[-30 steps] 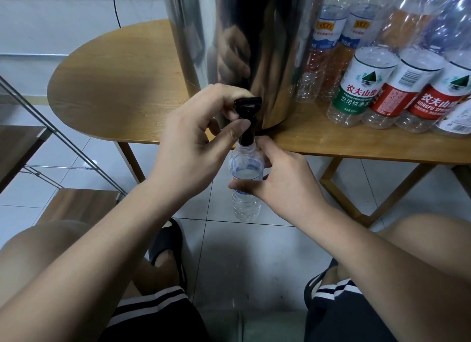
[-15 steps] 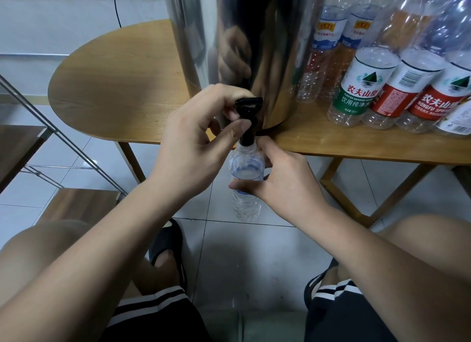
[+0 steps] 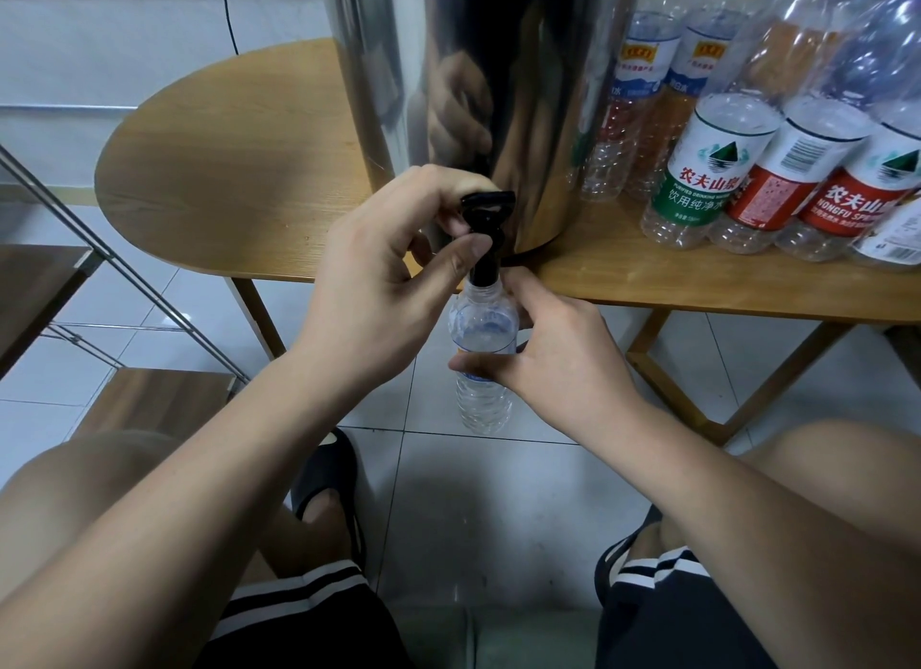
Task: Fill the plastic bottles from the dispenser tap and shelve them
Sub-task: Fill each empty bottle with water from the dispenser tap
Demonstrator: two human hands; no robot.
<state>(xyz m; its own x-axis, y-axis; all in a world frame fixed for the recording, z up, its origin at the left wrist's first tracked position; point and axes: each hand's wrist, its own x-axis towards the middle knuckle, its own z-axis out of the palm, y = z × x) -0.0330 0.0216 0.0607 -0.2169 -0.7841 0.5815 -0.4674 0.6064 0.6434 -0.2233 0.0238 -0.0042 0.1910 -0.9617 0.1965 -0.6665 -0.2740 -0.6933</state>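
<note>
- Plastic bottle point(image 3: 482, 399) is seen just past the nearest things: two bare knees, black shorts with white stripes, and dark slippers point(image 3: 329, 479) set on white floor tiles.
- Both bare forearms are stretched forward from the near corners and angled inward, so that they meet at the middle.
- The right hand point(image 3: 563, 359) is kept the lower of the two. It is clamped on the plastic bottle from the right, with the thumb laid across the near face and the fingers wrapped behind.
- The left hand point(image 3: 379, 289) is raised higher. Its fingers are curled over the handle of the black tap point(image 3: 486, 229) from the left and its thumb is pressed against the tap's neck, so the tap is gripped.
- The bottle, clear and ribbed, is held upright in the air below the table's near edge, with its mouth set up against the spout. How full it is cannot be told.
- The tap is fixed low on a steel dispenser point(image 3: 473, 95), which is stood at the near edge of a wooden table point(image 3: 239, 169). The left hand is mirrored in the steel.
- Right of the dispenser, capless bottles point(image 3: 707, 169) with green, red and blue labels are grouped upright on the table.
- Far left, wooden shelves point(image 3: 159, 399) on a metal frame are set lower than the table.
</note>
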